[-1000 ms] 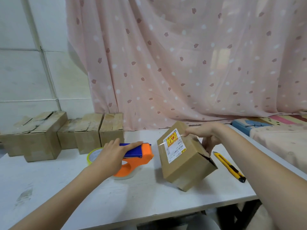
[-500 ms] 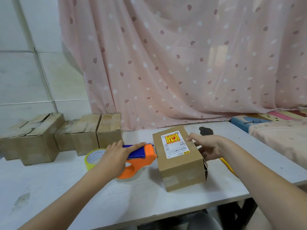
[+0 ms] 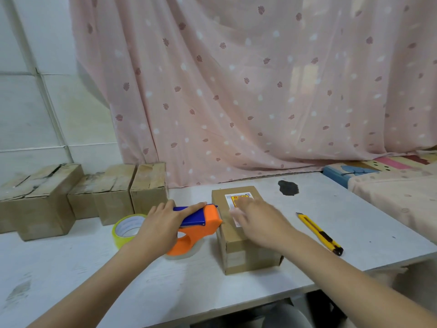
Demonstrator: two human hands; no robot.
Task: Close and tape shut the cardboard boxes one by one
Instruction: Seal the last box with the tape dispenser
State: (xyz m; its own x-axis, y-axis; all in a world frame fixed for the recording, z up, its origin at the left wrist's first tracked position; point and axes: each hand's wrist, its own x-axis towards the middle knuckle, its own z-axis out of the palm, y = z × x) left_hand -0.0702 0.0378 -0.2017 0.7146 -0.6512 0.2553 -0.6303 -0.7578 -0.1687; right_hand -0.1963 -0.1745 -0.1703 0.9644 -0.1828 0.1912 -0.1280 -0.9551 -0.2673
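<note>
Matt brown cardboard box (image 3: 246, 247), glossy orange plastic tape dispenser (image 3: 201, 223), scuffed white table (image 3: 165, 287), thin pink cloth curtain (image 3: 236, 91).

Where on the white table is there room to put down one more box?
The white table is bare along its near edge, in front of the yellow tape roll and under the arms. More bare room lies right of the yellow box cutter. It is crowded around the tape dispenser, the labelled box and the back-left boxes.

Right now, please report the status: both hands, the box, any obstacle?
Left hand on tape dispenser, beside box. Right hand flat on box, which is closed. Utility knife lies apart, right.
</note>
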